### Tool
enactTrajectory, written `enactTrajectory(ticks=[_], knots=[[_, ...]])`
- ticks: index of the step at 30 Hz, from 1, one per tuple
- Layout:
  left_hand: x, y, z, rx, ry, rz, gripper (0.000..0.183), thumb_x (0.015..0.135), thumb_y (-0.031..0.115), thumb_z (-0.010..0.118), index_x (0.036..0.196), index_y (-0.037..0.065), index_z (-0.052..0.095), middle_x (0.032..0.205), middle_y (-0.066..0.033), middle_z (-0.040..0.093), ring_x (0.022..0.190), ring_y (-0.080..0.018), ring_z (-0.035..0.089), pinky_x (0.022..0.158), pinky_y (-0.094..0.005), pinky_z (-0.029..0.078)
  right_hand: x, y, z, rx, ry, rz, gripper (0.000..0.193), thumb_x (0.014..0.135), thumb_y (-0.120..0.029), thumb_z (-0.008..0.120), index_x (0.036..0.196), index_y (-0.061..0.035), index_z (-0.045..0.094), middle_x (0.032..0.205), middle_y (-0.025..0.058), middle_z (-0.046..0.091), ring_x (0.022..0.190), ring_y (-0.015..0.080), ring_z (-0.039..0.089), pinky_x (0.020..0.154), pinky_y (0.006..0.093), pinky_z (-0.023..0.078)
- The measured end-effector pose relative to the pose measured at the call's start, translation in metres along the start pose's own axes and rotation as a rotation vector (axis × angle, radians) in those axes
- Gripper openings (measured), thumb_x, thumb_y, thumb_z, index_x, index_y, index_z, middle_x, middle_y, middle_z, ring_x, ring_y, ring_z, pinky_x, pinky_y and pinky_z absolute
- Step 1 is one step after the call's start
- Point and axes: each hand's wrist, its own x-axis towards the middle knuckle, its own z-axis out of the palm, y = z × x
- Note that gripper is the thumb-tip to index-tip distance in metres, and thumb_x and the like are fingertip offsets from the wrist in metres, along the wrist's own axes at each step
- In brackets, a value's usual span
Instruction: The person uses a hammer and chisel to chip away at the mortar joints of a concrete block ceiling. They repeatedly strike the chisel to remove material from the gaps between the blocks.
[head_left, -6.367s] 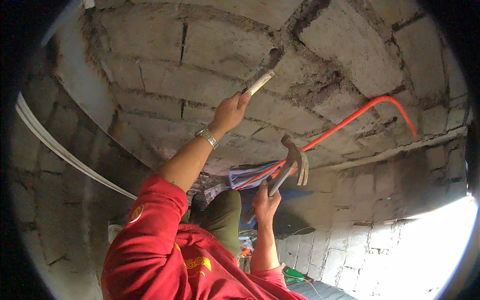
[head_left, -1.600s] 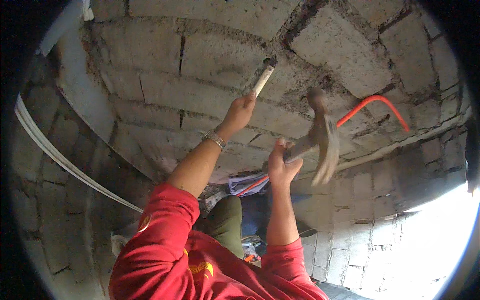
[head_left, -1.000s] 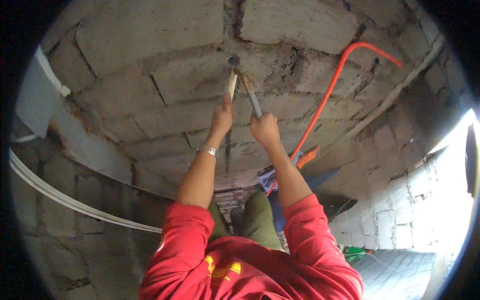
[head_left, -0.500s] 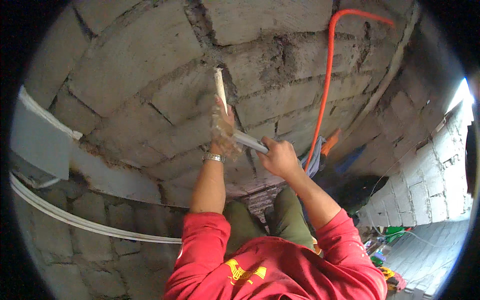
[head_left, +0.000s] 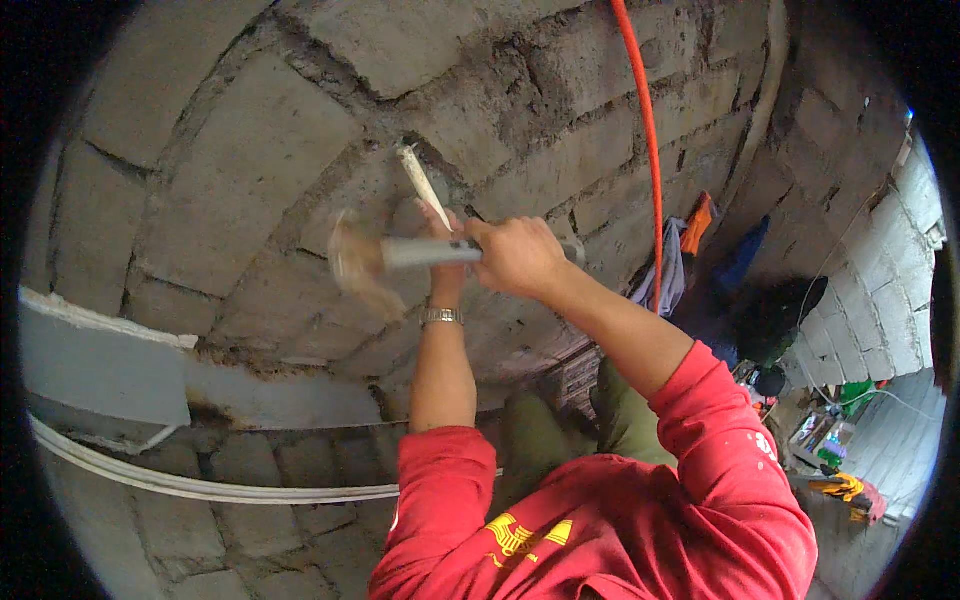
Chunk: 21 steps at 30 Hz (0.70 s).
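Observation:
My left hand (head_left: pixel 447 283), with a metal watch on its wrist, is closed round a pale, chisel-like rod (head_left: pixel 425 185). The rod slants up and left, its far end by a mortar joint in the rough block wall (head_left: pixel 270 140). In my right hand (head_left: pixel 525 258) is the grey handle of a hammer (head_left: pixel 425 252). The handle crosses in front of my left hand and hides part of it. Motion blurs the hammer's brownish head, which is left of my left hand.
An orange hose (head_left: pixel 650 130) runs down the wall at right, beside hanging cloths (head_left: pixel 675 262). A grey box-like ledge (head_left: pixel 100 365) and white pipes (head_left: pixel 230 490) lie at left. Assorted items (head_left: pixel 835 430) sit at the lower right, near a pale block wall (head_left: pixel 870 310).
The hammer head has swung left, away from my left hand, and my right hand has come closer to it. The rod leans further left. The whole view has shifted too.

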Motion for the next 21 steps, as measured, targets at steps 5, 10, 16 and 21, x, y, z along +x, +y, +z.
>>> enactTrajectory(ticks=[5,10,16,21], knots=[[-0.015,0.055,0.023,-0.181,-0.023,-0.279,0.061,0.103,0.060,0.034,0.107,0.003,0.056,0.071,-0.0007,0.049,0.055,-0.0147,0.043,0.048,-0.0309,0.037,0.022,0.038,0.003,-0.033,0.004,0.229,0.024,0.083,-0.023,0.063,0.099,-0.0061,0.067,0.084,0.0229,0.070,0.082,0.0422,0.069,0.077,0.0535,0.055],[0.003,0.019,-0.005,-0.078,-0.171,0.039,0.057,0.102,0.047,0.045,0.121,-0.005,0.054,0.081,-0.0092,0.057,0.071,-0.0192,0.057,0.061,-0.0340,0.045,0.006,0.008,0.001,0.028,0.088,-0.003,0.025,0.082,-0.022,0.062,0.099,-0.0051,0.068,0.085,0.0233,0.070,0.083,0.0422,0.069,0.077,0.0527,0.056],[-0.001,0.013,0.009,0.101,0.069,-0.052,0.052,0.092,0.022,0.067,0.128,-0.009,0.048,0.121,-0.0275,0.060,0.108,-0.0377,0.061,0.094,-0.0468,0.047,0.023,0.032,0.004,0.002,-0.011,0.204,0.025,0.080,-0.019,0.061,0.101,-0.0058,0.066,0.084,0.0234,0.070,0.082,0.0422,0.069,0.075,0.0528,0.056],[0.002,0.017,-0.015,1.182,0.149,0.652,0.039,0.097,0.024,0.060,0.122,-0.006,0.055,0.116,-0.0274,0.059,0.106,-0.0332,0.061,0.087,-0.0417,0.050,0.012,-0.001,0.001,0.040,0.086,-0.022,0.025,0.082,-0.021,0.059,0.098,-0.0043,0.068,0.086,0.0245,0.070,0.083,0.0426,0.069,0.076,0.0524,0.056]])
